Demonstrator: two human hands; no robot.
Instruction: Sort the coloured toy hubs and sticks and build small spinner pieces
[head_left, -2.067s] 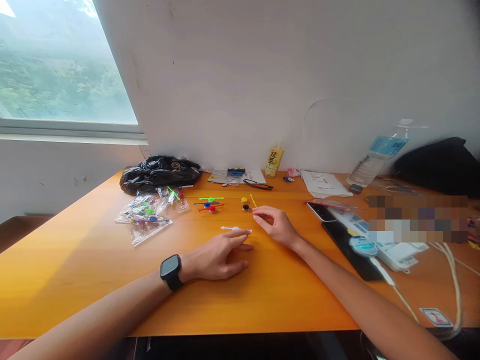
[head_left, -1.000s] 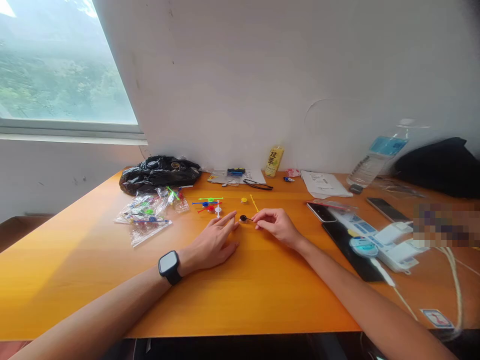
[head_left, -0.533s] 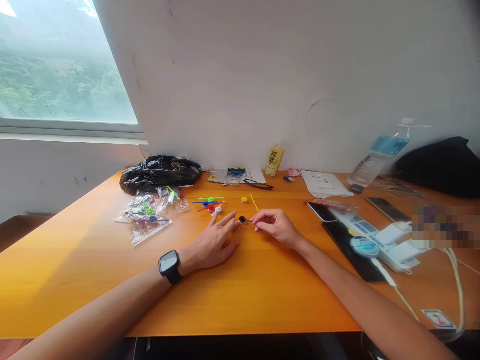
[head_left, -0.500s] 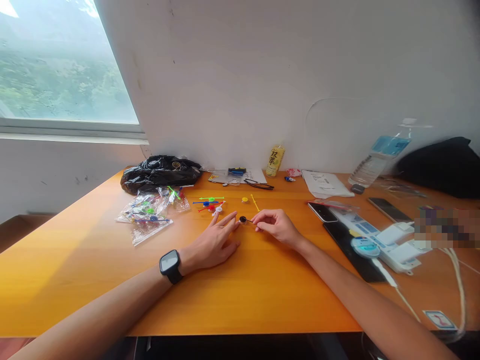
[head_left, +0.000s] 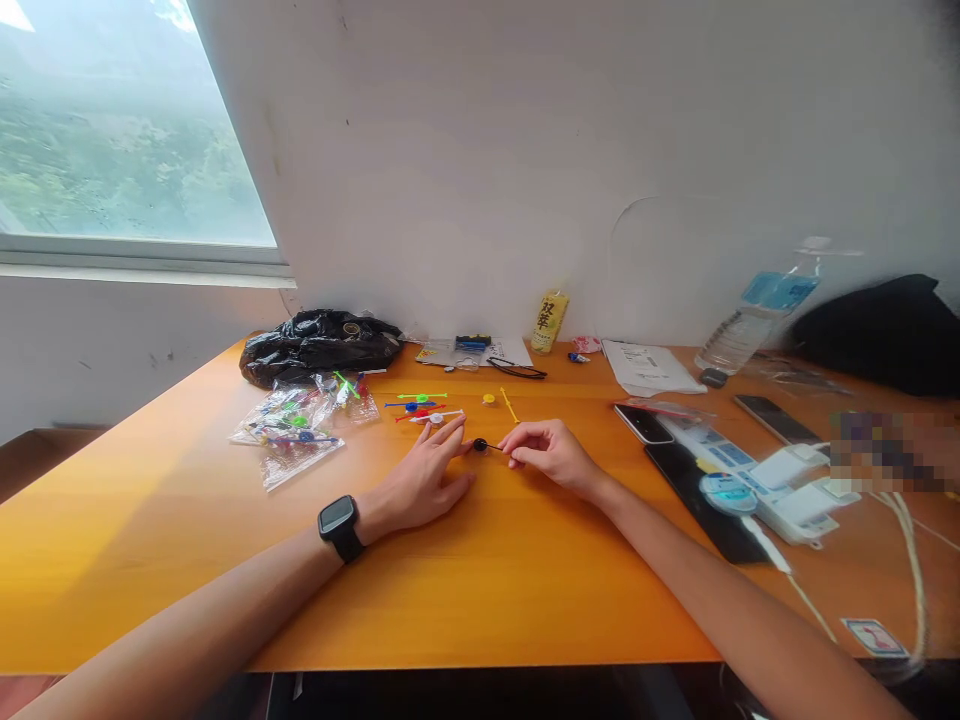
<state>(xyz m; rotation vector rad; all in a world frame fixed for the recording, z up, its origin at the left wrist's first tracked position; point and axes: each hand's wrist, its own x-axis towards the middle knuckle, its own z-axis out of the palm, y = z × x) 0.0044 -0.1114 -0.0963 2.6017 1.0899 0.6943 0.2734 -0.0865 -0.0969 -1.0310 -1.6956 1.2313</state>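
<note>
A small black plastic spinner with a round hub (head_left: 480,444) and a thin arrow lies on the table in front of me. My right hand (head_left: 551,455) pinches the end of the arrow between thumb and fingertips. On the other side of the hub, my left hand (head_left: 429,478) rests on the table with its fingers stretched out, a fingertip close to the hub. Just past these fingers lie white (head_left: 431,418), blue (head_left: 411,406) and green (head_left: 422,396) arrow spinners, with a red one partly under the white. Farther back are a round yellow hub (head_left: 489,399) and a separate yellow arrow (head_left: 510,405).
Clear plastic bags (head_left: 289,425) of coloured spinners lie at the left, before a black plastic bag (head_left: 319,345). A yellow drink carton (head_left: 550,322) stands near the wall. At the right are phones, a power strip (head_left: 724,455), cables and a tilted water bottle (head_left: 757,315).
The black hub has shifted slightly left and towards me. The white spinner's arrow, earlier angled, now lies nearly level across the red one. My hands have barely moved.
</note>
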